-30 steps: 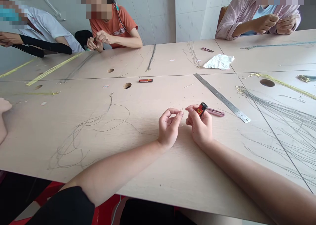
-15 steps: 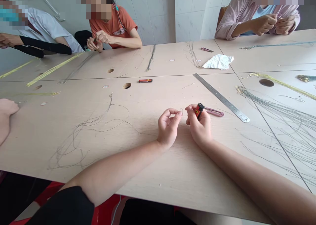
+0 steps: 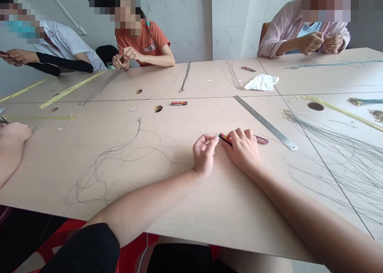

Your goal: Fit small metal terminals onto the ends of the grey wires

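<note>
Thumb and fingertips of my left hand point(image 3: 204, 156) pinch the end of a thin dark cord point(image 3: 178, 162), which trails left across the table. A tiny loop of it shows at the fingertips. My right hand point(image 3: 244, 150), back of the hand up, is closed around a red and black lighter point(image 3: 225, 139). The lighter lies sideways, its top end right by the cord tip; I cannot make out a flame. Partly behind my right hand lies a pinkish utility knife point(image 3: 262, 140). Loose cords with small metal ends point(image 3: 139, 123) spread to the left.
A steel ruler point(image 3: 265, 123) lies beyond my right hand, crumpled white paper point(image 3: 261, 82) behind it. Another lighter point(image 3: 179, 103) rests near a round table hole point(image 3: 158, 109). Grey-green cords point(image 3: 326, 135) fan out right. Three co-workers sit opposite; another person's hand point(image 3: 16, 132) is at left.
My right hand has turned palm down, tipping the lighter from upright to sideways, its end now at the cord in my left fingers. The view has shifted slightly.
</note>
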Demonstrator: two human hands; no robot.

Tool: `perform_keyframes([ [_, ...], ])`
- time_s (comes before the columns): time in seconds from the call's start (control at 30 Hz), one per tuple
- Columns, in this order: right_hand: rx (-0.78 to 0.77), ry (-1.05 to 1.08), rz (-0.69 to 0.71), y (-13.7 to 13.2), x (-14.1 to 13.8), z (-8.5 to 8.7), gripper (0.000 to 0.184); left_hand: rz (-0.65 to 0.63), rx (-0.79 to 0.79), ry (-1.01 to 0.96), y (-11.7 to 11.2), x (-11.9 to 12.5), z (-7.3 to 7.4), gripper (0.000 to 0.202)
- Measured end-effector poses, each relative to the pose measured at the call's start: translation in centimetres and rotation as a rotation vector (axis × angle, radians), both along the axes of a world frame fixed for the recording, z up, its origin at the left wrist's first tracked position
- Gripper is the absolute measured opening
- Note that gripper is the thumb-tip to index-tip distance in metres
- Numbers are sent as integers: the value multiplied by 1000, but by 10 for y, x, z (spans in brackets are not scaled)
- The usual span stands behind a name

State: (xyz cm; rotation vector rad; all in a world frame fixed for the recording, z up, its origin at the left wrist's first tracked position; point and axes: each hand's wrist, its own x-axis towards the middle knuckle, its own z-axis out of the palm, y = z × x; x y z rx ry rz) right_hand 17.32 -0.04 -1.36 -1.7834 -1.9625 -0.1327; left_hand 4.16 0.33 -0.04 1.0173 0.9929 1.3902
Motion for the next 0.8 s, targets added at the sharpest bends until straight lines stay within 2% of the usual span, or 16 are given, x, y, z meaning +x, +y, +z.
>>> perform_keyframes([
  [0.1, 63, 57, -35, 0, 2, 2, 28, -10, 11, -6, 0, 0, 1, 30],
  [0.23, 270, 197, 31, -3, 4, 14, 22, -15, 22, 1, -2, 1, 3, 31],
  [0.37, 400, 202, 47, -7, 8, 22, 26, -22, 8, -4, -4, 1, 5, 30],
  [0.63, 439, 108, 106, -6, 15, 18, 21, -51, -3, -23, -4, 2, 5, 31],
  [0.8, 385, 80, 90, -6, 13, 17, 24, -81, 17, -28, -5, 2, 8, 35],
])
